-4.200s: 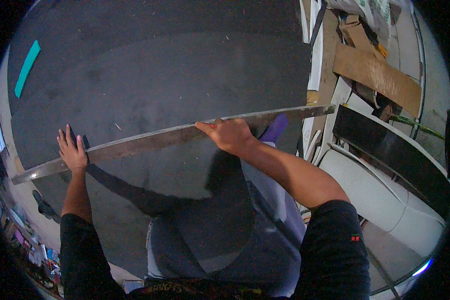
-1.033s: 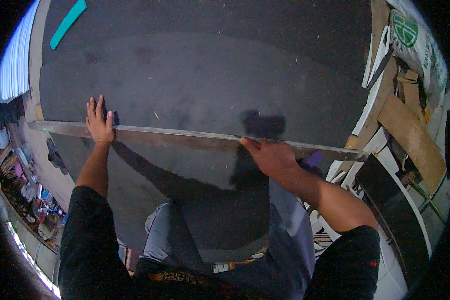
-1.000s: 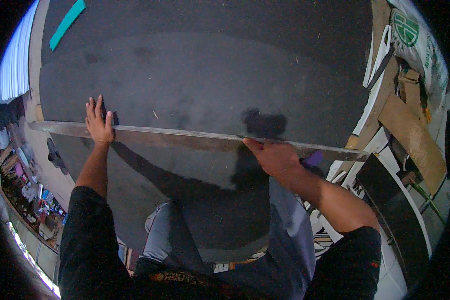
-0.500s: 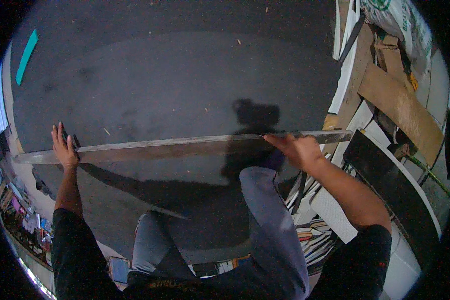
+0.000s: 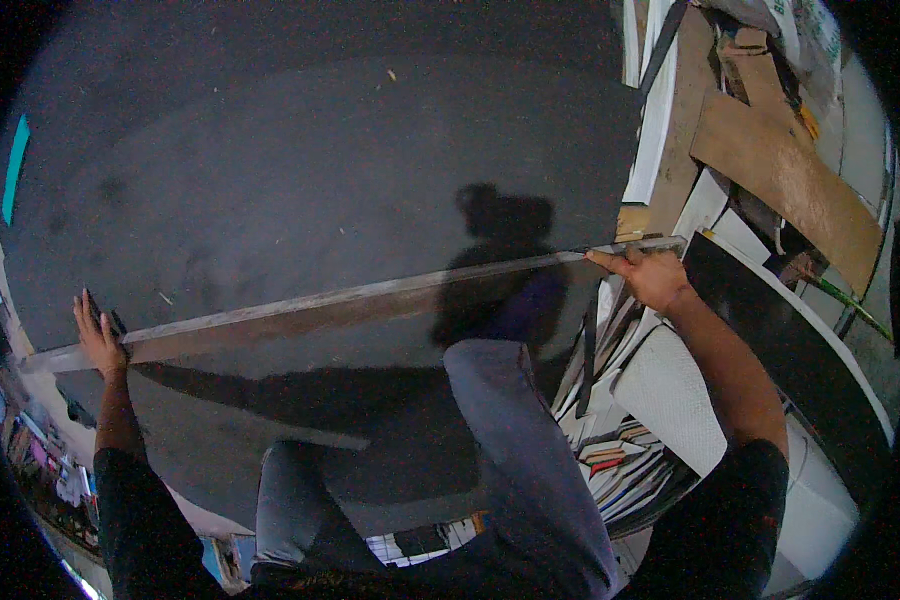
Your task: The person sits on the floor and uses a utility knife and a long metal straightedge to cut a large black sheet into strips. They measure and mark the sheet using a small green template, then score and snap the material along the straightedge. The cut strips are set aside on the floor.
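Note:
A long straight metal bar lies across a large dark grey sheet, tilted up toward the right. My left hand presses on the bar near its left end, fingers stretched out. Close to the bar's right end, my right hand is closed, with the index finger pointing left along the bar's far edge. Whatever the right hand grips is hidden beneath its fingers. My head's shadow falls over the bar, left of the right hand.
A teal strip lies at the far left of the sheet. Along the right are white offcuts, a brown board, a curved black panel and a bin of thin scraps. My knees are close below the bar.
My right hand has slid right along the bar, nearer its right end. My left hand stays on the bar's left part. The whole view has turned slightly.

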A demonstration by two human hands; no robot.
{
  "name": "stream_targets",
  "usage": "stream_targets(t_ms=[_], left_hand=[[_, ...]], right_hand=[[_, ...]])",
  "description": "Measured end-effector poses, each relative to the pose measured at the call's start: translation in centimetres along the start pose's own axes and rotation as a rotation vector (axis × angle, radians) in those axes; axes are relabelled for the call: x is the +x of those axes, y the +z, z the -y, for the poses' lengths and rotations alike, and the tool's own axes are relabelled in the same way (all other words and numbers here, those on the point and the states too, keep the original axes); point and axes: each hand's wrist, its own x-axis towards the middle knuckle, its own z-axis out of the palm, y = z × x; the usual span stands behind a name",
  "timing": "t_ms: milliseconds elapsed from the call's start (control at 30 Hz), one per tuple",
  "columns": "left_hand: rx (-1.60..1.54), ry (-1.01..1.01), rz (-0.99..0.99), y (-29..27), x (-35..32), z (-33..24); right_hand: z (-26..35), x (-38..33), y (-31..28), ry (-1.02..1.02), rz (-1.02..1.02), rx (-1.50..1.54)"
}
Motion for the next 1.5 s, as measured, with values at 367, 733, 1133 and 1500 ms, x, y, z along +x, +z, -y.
stream_targets(t_ms=[367, 733, 1133, 1500], left_hand=[[0.009, -0.057, -0.004, 0.1, -0.2, -0.2], [0.165, -0.03, 0.025, -1.0, -1.0, -0.3], [0.042, -0.135, 0.069, -2.4, -0.2, -6.3], [-0.061, -0.138, 0.132, -3.7, 0.1, -5.7]], right_hand=[[-6.8, -2.2, 5.4, 0.03, -0.079, 0.02], [-5.2, -6.4, 1.2, 0.653, -0.202, 0.16], [27.5, 8.6, -15.9, 0.567, -0.659, 0.817], [45.5, 11.6, -27.5, 0.036, -0.55, 0.762]])
